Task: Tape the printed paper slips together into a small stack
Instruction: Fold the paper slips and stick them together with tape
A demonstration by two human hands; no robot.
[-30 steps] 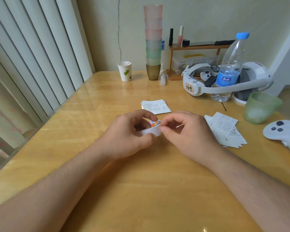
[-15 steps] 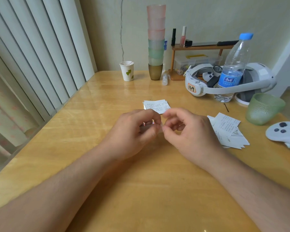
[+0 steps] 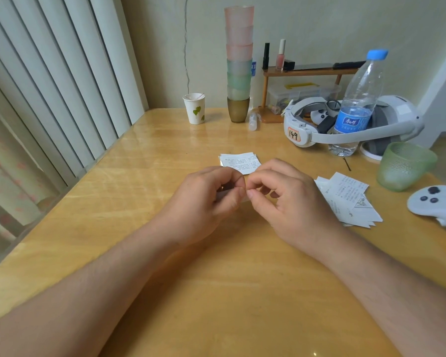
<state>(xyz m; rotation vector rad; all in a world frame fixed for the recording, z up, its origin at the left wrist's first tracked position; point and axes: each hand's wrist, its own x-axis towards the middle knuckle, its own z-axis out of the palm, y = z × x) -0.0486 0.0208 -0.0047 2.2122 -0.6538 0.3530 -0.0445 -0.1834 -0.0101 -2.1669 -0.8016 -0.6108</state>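
Wooden table (image 3: 139, 228): my left hand (image 3: 204, 202) grips the tape roll (image 3: 223, 194), right hand (image 3: 289, 202) pinching at its edge; small stack (image 3: 240, 162) beyond the roll, loose slips (image 3: 345, 199) to its right untaped.

Wooden counter (image 3: 144, 202) carries a paper cup (image 3: 195, 108), a stack of tumblers (image 3: 238, 63), a water bottle (image 3: 357, 106) inside a white headset (image 3: 345, 124), a green cup (image 3: 403, 166), and a controller (image 3: 434, 202).
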